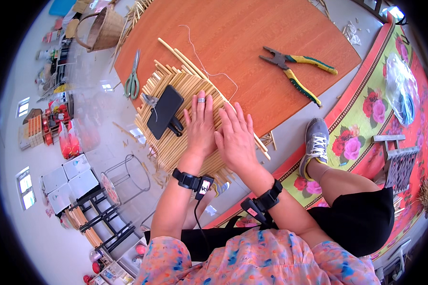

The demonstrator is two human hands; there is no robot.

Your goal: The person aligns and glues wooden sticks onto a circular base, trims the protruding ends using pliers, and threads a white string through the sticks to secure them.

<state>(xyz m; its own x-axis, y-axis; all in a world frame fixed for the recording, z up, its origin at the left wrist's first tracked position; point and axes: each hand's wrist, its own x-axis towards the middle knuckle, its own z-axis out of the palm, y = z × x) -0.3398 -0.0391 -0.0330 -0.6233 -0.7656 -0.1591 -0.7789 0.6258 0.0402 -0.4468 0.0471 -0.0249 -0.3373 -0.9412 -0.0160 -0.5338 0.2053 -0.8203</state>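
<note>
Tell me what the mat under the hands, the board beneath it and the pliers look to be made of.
Mat: pale, matt sticks laid side by side, probably split bamboo or reed. Board: orange-brown with grain streaks and a slight sheen, likely laminated or varnished wood. Pliers: dull grey metal jaws; the yellow-and-green handles look like rubber or plastic sleeves.

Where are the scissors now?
In the head view, the scissors lie at the orange board's left edge, just left of the bamboo mat and below the basket.
</note>
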